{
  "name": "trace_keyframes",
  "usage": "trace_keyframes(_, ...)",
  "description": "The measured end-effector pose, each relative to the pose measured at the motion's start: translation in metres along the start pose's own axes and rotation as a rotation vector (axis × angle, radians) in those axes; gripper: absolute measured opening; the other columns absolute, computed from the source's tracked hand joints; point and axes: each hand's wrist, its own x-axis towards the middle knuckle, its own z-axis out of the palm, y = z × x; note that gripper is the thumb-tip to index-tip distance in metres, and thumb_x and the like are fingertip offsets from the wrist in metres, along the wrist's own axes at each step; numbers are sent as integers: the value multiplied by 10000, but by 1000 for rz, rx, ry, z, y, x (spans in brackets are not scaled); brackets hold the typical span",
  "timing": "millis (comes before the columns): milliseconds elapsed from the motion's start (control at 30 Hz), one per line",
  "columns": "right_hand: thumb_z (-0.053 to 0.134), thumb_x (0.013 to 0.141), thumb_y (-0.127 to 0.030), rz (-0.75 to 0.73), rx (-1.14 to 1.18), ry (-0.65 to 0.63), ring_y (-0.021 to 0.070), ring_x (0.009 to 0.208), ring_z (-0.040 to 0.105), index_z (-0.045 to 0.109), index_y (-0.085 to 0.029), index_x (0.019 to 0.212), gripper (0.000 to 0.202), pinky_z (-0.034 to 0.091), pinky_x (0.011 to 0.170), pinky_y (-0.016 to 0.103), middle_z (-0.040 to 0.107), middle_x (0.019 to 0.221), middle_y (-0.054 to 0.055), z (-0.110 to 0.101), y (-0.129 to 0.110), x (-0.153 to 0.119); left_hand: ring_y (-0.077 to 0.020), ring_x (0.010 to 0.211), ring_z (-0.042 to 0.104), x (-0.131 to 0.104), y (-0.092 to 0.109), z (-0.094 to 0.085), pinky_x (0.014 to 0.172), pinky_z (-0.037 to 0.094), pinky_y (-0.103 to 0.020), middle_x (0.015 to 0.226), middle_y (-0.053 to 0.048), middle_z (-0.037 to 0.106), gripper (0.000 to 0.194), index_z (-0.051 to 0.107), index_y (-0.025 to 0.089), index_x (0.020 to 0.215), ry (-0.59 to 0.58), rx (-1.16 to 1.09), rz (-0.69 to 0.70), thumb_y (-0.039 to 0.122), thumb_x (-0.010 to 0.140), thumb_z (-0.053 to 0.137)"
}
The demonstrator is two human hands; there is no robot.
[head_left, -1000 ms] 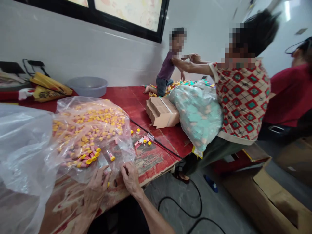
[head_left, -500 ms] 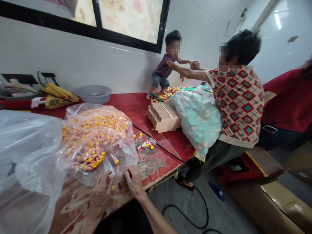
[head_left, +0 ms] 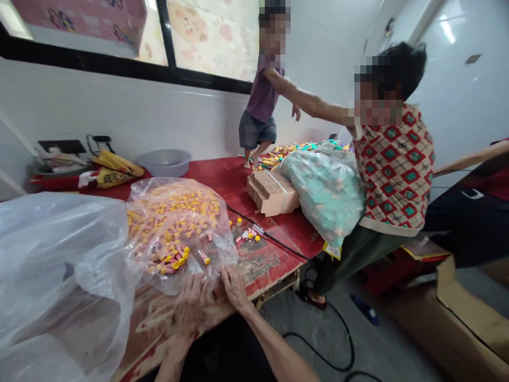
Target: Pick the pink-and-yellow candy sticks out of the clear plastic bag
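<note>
A clear plastic bag (head_left: 177, 185) lies on the table in front of me, holding many small pink tubes with yellow caps (head_left: 175, 260). My left hand (head_left: 191, 305) rests at its near edge, fingers bent over the plastic; what lies under the palm is hidden. To the right, my right hand (head_left: 235, 286) has its fingers curled, closed on the bag's near right corner. A single tube (head_left: 204, 257) lies inside the bag just beyond my hands. Several loose tubes and caps (head_left: 248, 235) are scattered on the table past the bag.
Another large plastic bag (head_left: 59, 254) covers the table's left. Further off are a basin (head_left: 165, 162), a cardboard carton (head_left: 274, 193) and a bag of green pieces (head_left: 328, 191). A black cable (head_left: 278, 245) crosses the table. One person stands on the table, steadied by another person's arm.
The view has shifted, so the table sits further right. Both my hands stay at the bag's near edge. The person on the table has straightened up, still held by the other person's arm.
</note>
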Motion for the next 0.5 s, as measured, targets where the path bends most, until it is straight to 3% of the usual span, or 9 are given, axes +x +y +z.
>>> trace_keyframes(167,475,1163,-264,-29,-36,-2,187,756,580,620,-254,800,391,469,749,284,634,815,7,1,1,1,-243,770,668,-4,9,16,630,496,-334,888,-89,701,375,710,218,980,34,41,-77,328,1144,392)
trace_keyframes(400,518,1121,-201,18,-52,-59,184,809,610,623,-238,798,342,488,787,276,650,848,16,1,2,3,-236,864,722,-14,5,18,769,574,-331,983,-92,742,320,715,220,1053,211,-125,-47,427,1153,491)
trace_keyframes(500,504,1125,-205,18,-57,-59,186,820,617,608,-238,804,339,485,788,276,657,855,20,2,4,3,-240,878,742,-18,0,24,769,593,-334,999,-93,763,316,711,229,1064,217,-172,-80,451,1142,501)
